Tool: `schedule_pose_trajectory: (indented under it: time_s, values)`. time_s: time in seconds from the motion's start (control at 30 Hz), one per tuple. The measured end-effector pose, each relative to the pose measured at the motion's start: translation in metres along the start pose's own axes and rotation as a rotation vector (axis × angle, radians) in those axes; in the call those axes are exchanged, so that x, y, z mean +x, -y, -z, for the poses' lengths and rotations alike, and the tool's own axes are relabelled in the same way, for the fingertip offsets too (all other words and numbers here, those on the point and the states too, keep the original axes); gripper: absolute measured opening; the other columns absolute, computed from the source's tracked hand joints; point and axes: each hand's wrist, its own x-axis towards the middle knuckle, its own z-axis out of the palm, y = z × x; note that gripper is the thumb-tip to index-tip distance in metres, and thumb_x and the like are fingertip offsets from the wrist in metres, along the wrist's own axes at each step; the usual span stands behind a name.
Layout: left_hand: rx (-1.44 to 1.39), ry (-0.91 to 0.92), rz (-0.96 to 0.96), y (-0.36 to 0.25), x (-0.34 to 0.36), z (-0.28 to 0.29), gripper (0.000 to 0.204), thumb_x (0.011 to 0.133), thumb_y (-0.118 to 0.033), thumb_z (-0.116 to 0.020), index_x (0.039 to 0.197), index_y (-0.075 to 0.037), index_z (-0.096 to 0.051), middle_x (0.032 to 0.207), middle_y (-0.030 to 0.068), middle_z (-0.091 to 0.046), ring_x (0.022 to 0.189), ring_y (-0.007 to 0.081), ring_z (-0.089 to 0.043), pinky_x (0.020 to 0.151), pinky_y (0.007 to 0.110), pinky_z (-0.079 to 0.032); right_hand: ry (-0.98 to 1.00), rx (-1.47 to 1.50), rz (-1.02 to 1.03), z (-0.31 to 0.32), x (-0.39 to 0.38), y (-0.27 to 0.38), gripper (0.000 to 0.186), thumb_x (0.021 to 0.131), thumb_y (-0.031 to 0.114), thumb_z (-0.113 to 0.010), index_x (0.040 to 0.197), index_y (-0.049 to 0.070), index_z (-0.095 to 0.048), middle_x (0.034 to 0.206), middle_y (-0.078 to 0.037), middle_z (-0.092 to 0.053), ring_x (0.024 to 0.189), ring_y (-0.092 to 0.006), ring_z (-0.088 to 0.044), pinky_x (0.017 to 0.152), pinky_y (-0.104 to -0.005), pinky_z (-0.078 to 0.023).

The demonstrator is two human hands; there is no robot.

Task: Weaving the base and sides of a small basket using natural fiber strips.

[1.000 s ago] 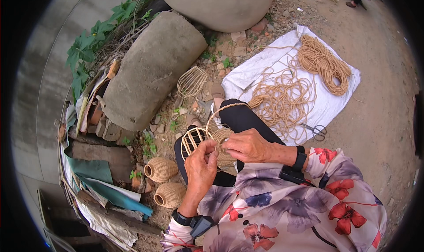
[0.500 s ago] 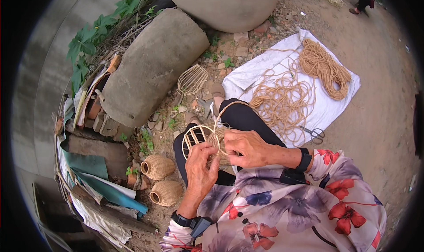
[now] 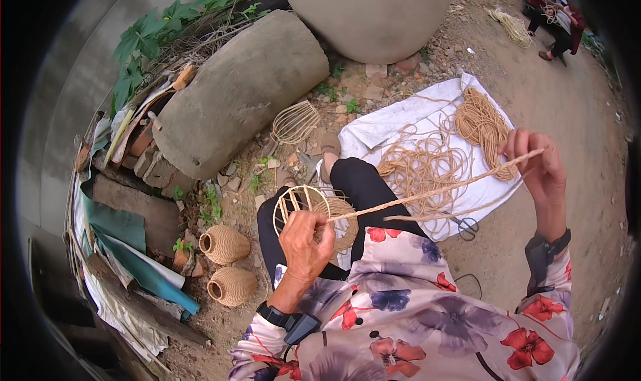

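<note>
Tan twisted cord runs in a nearly straight line from the basket to the right hand. The basket rests at the person's lap, between the knees; its pale slatted frame shows on the left side and wound cord on the right.

Left hand: fingers curled closed, gripping the near rim of the basket where the cord emerges. Right hand: raised, well apart to the right, with thumb and fingers pinched closed on the cord near its far end. A second strand extends below the taut one.

Beyond the right knee, a white sheet carries a coil of cord and a loose tangle. Scissors lie at its near edge. Two cord-wound jars lie on the ground, left of the knees. A slatted frame lies beside the concrete cylinder.
</note>
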Motion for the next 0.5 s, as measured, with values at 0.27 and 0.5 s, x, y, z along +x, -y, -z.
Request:
schedule_pose_trajectory:
  time_s: [0.27,0.5]
  values:
    - [-0.214,0.077,0.44,0.014,0.014,0.026,0.013,0.085,-0.01,-0.07,0.086,0.003,-0.067,0.069,0.0062,-0.059,0.056,0.0112,-0.05,0.054,0.029,-0.043,-0.27,-1.099,-0.118,-0.001,-0.018,-0.065,0.019,0.091,0.015,-0.066,0.085,-0.001,-0.06,0.074,-0.009,-0.057,0.067,-0.0193,-0.056,0.063,-0.0319,-0.044]
    - [-0.143,0.247,0.438,0.015,0.034,0.022,0.017,0.086,-0.02,-0.071,0.09,-0.003,-0.071,0.069,0.0119,-0.068,0.062,0.0214,-0.067,0.059,0.034,-0.051,0.42,-0.873,0.146,-0.164,0.001,-0.144,0.03,0.087,0.015,-0.068,0.113,0.002,-0.061,0.087,-0.012,-0.057,0.083,-0.0286,-0.062,0.071,-0.0395,-0.05]
